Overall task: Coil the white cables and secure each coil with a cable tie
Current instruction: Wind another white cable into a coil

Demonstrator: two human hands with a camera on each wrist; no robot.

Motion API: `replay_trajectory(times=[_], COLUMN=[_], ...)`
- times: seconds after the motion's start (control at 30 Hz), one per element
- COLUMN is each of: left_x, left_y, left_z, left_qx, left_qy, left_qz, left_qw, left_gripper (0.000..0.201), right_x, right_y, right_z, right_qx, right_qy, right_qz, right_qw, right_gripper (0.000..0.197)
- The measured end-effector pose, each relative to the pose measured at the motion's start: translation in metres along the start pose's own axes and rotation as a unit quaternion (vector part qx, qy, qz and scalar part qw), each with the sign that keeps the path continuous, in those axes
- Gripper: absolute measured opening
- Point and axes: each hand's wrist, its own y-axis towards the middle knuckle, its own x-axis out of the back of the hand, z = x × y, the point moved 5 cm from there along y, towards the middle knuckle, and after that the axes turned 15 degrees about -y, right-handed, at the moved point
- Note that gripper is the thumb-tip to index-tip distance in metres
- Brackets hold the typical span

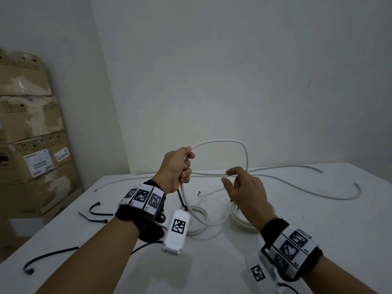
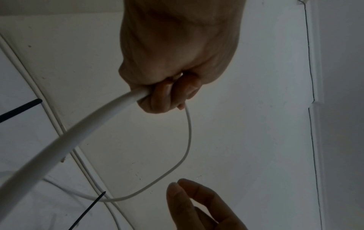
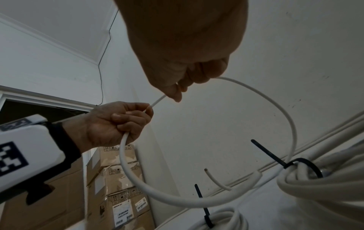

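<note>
my left hand (image 1: pixel 177 169) is curled into a fist round the white cable (image 1: pixel 220 141), fingers and thumb wrapped tight on it, held up off the table (image 1: pixel 212 262). from the top of that fist the cable arcs away and to the right in one open loop, comes down, and crosses back toward me. my right hand (image 1: pixel 244 187) pinches the strand that runs level between the two hands, thumb and forefinger closed on it right beside the left knuckles (the right wrist view shows the pinch best; the other fingers hang loosely curled).

below the left fist the cable drops down to the tabletop, and past my right fingers its long tail trails off across the far right of the table.

under my hands lie two finished coils: the left coil (image 1: pixel 198 219) just below my left wrist, with a black tie (image 1: pixel 182 198) sticking up from it, and the right coil (image 1: pixel 241 217) partly hidden beneath my right hand.

out to the left of my left forearm, spare black cable ties (image 1: pixel 97 213) lie loose on the table, one more (image 1: pixel 46 256) nearer the front edge. beyond them, off the table, stacked cardboard boxes (image 1: pixel 31 145) stand against the wall.
</note>
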Motion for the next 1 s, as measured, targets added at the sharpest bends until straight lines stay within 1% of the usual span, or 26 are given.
replay_trajectory(times=[0.23, 0.4, 0.63, 0.73, 0.8, 0.93, 1.0], left_x=[-0.003, -0.004, -0.007, -0.008, -0.009, -0.009, -0.008], left_y=[-0.001, -0.002, -0.003, -0.003, -0.003, -0.004, -0.003], left_z=[-0.002, -0.003, -0.005, -0.007, -0.010, -0.014, -0.015], left_qx=[0.000, -0.004, -0.005, -0.013, -0.021, -0.039, -0.043], left_qy=[0.005, 0.006, 0.005, -0.010, -0.029, -0.068, -0.088], left_qz=[0.002, 0.004, 0.005, 0.010, 0.012, 0.003, 0.004], left_qw=[1.000, 1.000, 1.000, 1.000, 0.999, 0.997, 0.995], left_gripper=[0.026, 0.026, 0.027, 0.027, 0.029, 0.031, 0.033], right_x=[0.000, 0.000, 0.004, 0.004, 0.000, -0.011, -0.016], right_y=[-0.001, 0.000, -0.001, -0.002, -0.002, -0.008, -0.013], right_z=[0.000, -0.001, 0.001, 0.001, 0.001, 0.000, 0.000], right_qx=[0.003, 0.000, -0.001, -0.006, -0.023, -0.055, -0.064], right_qy=[0.008, 0.009, 0.012, 0.004, -0.013, -0.074, -0.062], right_qz=[0.001, 0.002, -0.003, 0.008, 0.045, 0.154, 0.200], right_qw=[1.000, 1.000, 1.000, 1.000, 0.999, 0.984, 0.976], right_gripper=[0.010, 0.019, 0.020, 0.017, 0.021, 0.037, 0.042])
